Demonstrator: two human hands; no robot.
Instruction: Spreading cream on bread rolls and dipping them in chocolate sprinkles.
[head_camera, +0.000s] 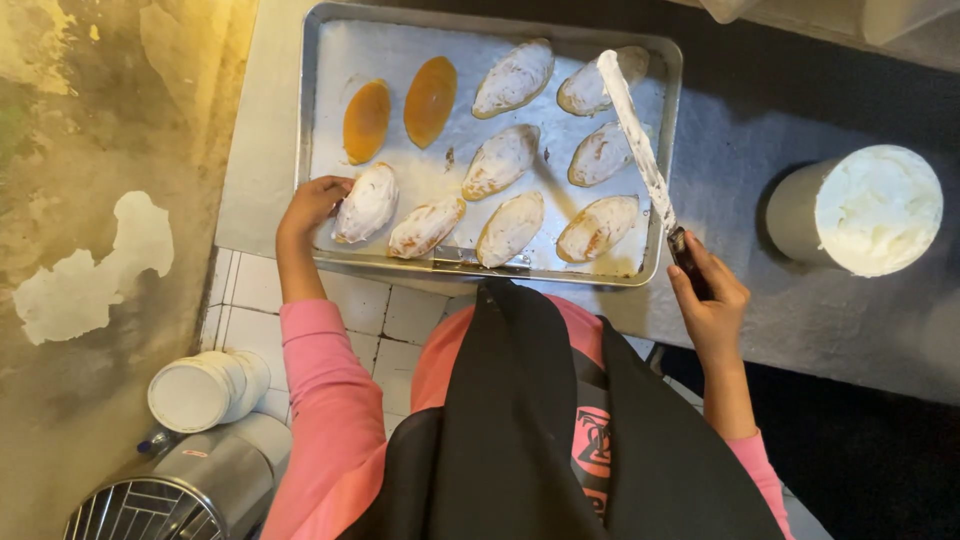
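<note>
the oval cream-coated pastry (367, 203) sits at the near left corner of the shallow metal baking tray (322, 120), right under my left hand (312, 205), whose fingers curl loosely against its edge, touching rather than gripping. i judge a light, steady touch best here, so the coating stays unsmeared. my right hand (708, 292) is closed firmly round the dark handle of the long cream-smeared palette knife (636, 140), its blade angled over the tray's far right pastries. two bare orange pastries (400, 110) lie beyond my left fingers; a cream-filled cylindrical tub (866, 212) stands right of the knife hand.
</note>
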